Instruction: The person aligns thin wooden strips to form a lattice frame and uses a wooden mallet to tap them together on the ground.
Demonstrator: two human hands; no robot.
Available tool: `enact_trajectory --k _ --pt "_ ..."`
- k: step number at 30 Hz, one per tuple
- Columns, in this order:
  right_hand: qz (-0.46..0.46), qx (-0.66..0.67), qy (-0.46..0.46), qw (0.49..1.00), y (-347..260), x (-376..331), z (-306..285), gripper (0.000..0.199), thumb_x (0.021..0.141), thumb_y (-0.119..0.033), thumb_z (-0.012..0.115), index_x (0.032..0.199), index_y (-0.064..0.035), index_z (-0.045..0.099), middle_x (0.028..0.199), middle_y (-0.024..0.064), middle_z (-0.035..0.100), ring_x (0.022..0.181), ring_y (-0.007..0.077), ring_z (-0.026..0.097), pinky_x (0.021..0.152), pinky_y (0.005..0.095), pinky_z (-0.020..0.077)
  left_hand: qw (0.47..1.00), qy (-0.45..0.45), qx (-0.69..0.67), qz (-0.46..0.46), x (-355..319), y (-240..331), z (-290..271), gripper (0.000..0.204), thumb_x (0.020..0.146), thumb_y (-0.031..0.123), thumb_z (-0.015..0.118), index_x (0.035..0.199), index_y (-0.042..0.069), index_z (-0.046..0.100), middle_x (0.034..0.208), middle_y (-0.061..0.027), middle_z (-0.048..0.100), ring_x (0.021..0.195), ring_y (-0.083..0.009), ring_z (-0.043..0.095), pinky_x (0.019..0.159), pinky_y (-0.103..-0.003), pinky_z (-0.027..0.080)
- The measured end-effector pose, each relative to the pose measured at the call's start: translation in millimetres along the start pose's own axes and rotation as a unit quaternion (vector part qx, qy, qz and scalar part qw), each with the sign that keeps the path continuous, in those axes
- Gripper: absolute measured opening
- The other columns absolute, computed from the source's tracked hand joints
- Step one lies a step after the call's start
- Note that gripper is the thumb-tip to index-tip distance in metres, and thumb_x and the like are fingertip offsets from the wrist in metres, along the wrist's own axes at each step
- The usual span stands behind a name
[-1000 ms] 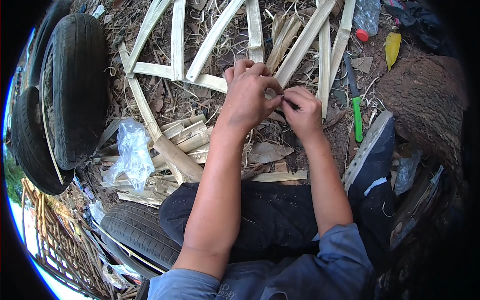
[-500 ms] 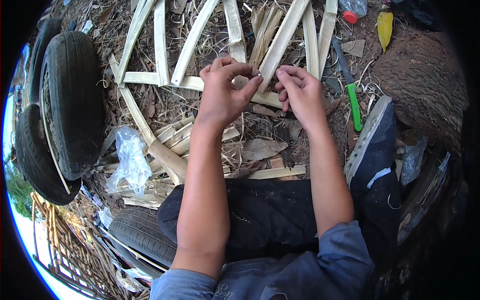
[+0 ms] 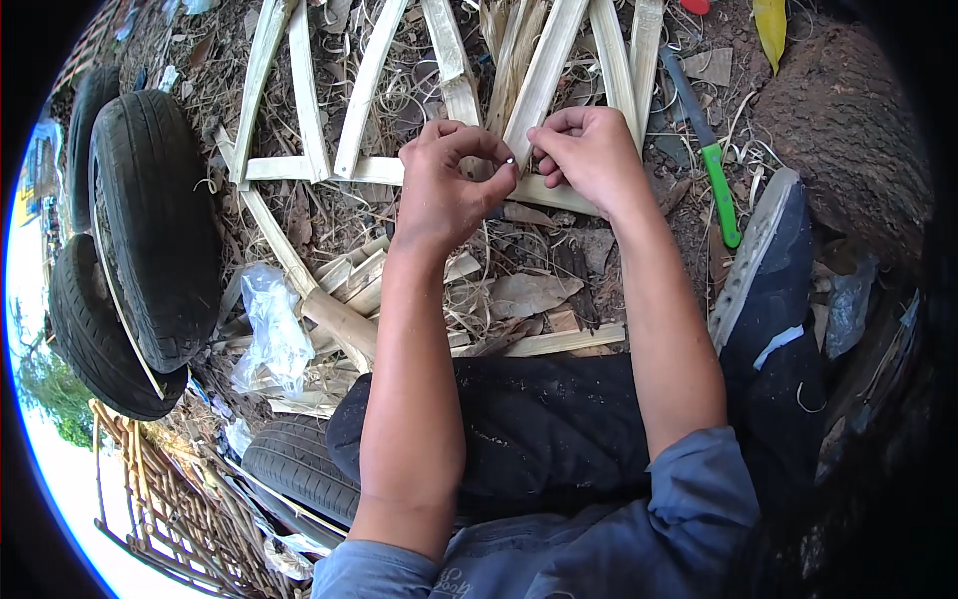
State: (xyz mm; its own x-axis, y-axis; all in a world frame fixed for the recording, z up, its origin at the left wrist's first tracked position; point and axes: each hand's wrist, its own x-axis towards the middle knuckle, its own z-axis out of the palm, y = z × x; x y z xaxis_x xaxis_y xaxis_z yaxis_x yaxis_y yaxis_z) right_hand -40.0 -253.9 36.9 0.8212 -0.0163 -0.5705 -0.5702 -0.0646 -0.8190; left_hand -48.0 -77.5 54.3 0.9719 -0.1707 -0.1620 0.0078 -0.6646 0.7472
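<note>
My left hand (image 3: 444, 190) is closed in a pinch, with a small shiny metal piece (image 3: 510, 161) between thumb and forefinger; it looks like a nail head, but most of it is covered. Just to the right, my right hand (image 3: 589, 155) has its fingers curled and thumb against forefinger. What it holds, if anything, is hidden. Both hands hover over a frame of pale split-bamboo slats: a crosswise slat (image 3: 374, 170) runs beneath them, and several upright slats (image 3: 539, 75) fan away from it. A small dark fastener shows at one slat joint left of my hands.
A green-handled knife (image 3: 717, 195) lies to the right, beside my shoe (image 3: 763, 250) and a thick tree trunk (image 3: 848, 140). Old tyres (image 3: 155, 230) stand at left. A clear plastic bag (image 3: 271, 329), a bamboo pole (image 3: 339, 317) and dry leaves litter the ground.
My right hand has come slightly closer to the left one, its fingers curling in more. The left keeps its pinch on the shiny piece. The whole view has shifted a little.
</note>
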Motion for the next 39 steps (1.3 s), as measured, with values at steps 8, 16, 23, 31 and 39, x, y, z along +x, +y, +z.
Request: enact_trajectory --k 8,16,23,31,39 --pt "-0.007 0.000 -0.001 1.000 1.2 0.9 -0.7 0.017 0.090 -0.011 0.070 0.086 0.0056 0.068 0.072 0.0083 0.066 0.059 0.0121 0.063 0.049 0.0248 0.0533 1.000 -0.003 -0.017 0.000 0.4 -2.4 1.8 0.019 0.066 0.017 0.080 0.084 0.012 0.077 0.091 -0.0076 0.062 0.099 -0.0243 0.056 0.098 -0.040 0.039" --pt "-0.010 0.003 0.002 1.000 1.3 0.5 0.2 0.017 0.090 -0.010 0.070 0.086 0.0063 0.067 0.071 0.0097 0.066 0.058 0.0130 0.064 0.048 0.0251 0.0536 1.000 0.005 -0.007 0.003 -0.4 -1.3 2.9 0.019 0.068 0.013 0.079 0.086 0.008 0.077 0.079 -0.0034 0.061 0.094 -0.0202 0.055 0.092 -0.036 0.041" --pt "0.004 -0.003 0.014 1.000 -0.3 -0.2 0.2 0.016 0.090 -0.007 0.070 0.089 0.0080 0.067 0.071 0.0109 0.068 0.059 0.0146 0.066 0.048 0.0268 0.0550 1.000 -0.008 0.013 0.012 -1.5 -0.7 4.7 0.022 0.071 0.007 0.080 0.093 0.004 0.078 0.083 -0.0027 0.059 0.095 -0.0166 0.051 0.085 -0.031 0.045" --pt "-0.049 -0.121 0.060 0.990 -4.5 -1.5 0.5 0.016 0.086 -0.008 0.073 0.089 0.0060 0.067 0.071 0.0120 0.070 0.057 0.0147 0.067 0.051 0.0276 0.0556 1.000 0.014 -0.010 0.025 -6.7 -5.8 9.2 0.022 0.071 0.006 0.080 0.093 0.005 0.078 0.084 -0.0028 0.060 0.097 -0.0164 0.053 0.082 -0.030 0.047" --pt "-0.202 -0.139 0.085 0.966 -5.7 -19.9 -4.1 0.018 0.078 -0.014 0.078 0.083 0.0003 0.069 0.075 0.0156 0.071 0.071 0.0278 0.071 0.068 0.0359 0.0564 0.998 0.027 0.010 0.049 -7.5 -11.0 9.1 0.025 0.068 0.009 0.080 0.093 0.009 0.078 0.078 -0.0039 0.063 0.092 -0.0214 0.056 0.083 -0.035 0.048"
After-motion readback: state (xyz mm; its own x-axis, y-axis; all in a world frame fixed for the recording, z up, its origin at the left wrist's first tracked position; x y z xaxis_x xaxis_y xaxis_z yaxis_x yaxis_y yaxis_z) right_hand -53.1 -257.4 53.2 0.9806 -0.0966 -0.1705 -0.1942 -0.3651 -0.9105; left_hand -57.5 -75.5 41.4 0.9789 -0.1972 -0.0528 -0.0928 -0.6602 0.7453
